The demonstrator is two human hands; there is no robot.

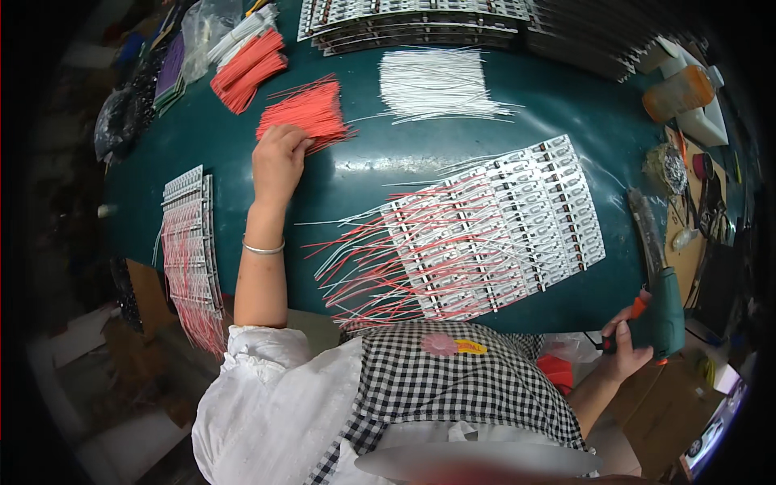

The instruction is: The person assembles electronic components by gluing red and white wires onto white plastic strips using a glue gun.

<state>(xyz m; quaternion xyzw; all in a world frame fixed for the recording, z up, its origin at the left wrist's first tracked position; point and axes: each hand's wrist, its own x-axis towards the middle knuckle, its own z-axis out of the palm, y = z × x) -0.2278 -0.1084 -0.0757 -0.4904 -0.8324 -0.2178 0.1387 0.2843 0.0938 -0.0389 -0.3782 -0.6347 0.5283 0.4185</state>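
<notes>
My left hand reaches to the near left edge of a pile of red wires, its fingers bent and pinching at the wire ends. How many it holds is hidden. At the lower right my right hand is closed round an orange-and-black handle, right beside a green tool body. Whether the two are joined, I cannot tell. Before me lies a slanted panel of white circuit boards. Red and white wires run from its left part and hang out over its left edge.
White wires lie behind the panel, and another red bundle at the far left. Wired panels rest at the left table edge. Stacked boards stand at the back. An orange bottle is at the back right.
</notes>
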